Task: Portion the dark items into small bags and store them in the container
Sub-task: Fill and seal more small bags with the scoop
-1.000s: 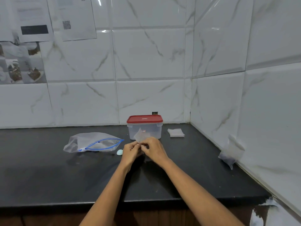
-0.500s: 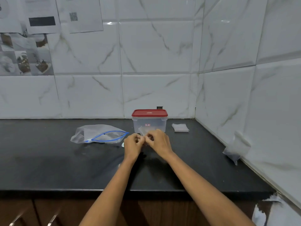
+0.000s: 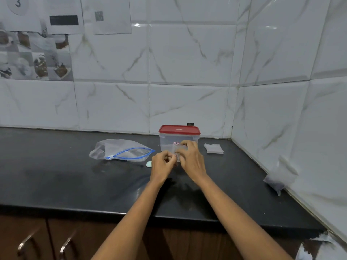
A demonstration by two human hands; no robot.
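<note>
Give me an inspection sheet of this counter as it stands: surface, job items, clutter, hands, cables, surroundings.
Surface: dark countertop, smudged.
Job's things: clear container with its red lid on; a small clear bag held in front of it; a large zip bag with a blue closure lying open to its left; a stack of small bags to its right. Dark items: none clearly seen.
Clutter: a small pale green object by the left hand; a filled plastic bag leaning on the right wall.
Hands: left hand and right hand both pinch the small bag.
Cables: nothing seen.
Surroundings: marble-look tiles, papers taped to the wall, cabinet handles below.
</note>
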